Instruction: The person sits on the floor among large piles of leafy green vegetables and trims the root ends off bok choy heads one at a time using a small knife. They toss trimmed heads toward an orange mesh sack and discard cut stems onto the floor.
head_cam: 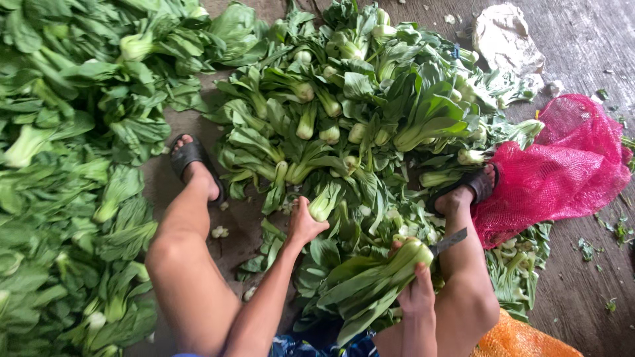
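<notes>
Green everywhere: bok choy heaped on a bare grey floor (582, 39), one pile (357, 112) at 12 o'clock, a second spread (66, 165) from 9 round to 7. Left hand (303, 223), centre frame, closed on the pale base of one head (324, 203) at the near edge of the 12 o'clock pile. Right hand (417, 294) at 5 o'clock, wrapped around a knife (448, 242) with the blade pointing toward 2, and pinning a bunch (370, 284) whose leaves trail toward 7. Feet in dark sandals: left (192, 162) at 10, right (466, 188) at 3. Pink mesh sack (562, 165) at 3 o'clock, touching the right sandal. Orange mesh (516, 340) at 5, by the knee. Crumpled pale bag (503, 36) at 1 o'clock.
</notes>
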A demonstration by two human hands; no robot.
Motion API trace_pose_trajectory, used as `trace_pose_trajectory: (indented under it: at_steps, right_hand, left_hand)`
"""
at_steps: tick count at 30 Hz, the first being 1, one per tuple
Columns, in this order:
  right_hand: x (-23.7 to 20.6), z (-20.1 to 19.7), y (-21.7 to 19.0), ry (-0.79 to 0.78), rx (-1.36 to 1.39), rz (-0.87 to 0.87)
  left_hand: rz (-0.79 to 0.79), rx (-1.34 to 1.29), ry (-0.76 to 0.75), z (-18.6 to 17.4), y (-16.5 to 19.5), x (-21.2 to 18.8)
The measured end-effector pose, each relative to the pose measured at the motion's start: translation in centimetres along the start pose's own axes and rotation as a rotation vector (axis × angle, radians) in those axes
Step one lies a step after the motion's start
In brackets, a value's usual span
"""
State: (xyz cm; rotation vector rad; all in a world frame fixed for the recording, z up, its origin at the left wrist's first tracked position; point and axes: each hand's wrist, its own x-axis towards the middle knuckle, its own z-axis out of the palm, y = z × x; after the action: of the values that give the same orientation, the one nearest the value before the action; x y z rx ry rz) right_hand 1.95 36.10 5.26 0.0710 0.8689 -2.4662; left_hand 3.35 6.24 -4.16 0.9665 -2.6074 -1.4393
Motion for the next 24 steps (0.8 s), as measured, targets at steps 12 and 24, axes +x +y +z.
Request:
trace_pose_trajectory:
  at_steps: [12, 24]
  right_hand:
    - [0.4, 3.5, 0.6, -0.017, -0.892, 0.038]
    - [-0.3, 13.7, 2.0, -0.353, -2.011, -0.051]
  left_hand:
    - [0.086, -0.924, -0.079, -8.1, 2.0, -10.9]
    - [0.349, -0.296, 0.023, -5.9, 1.1, -12.6]
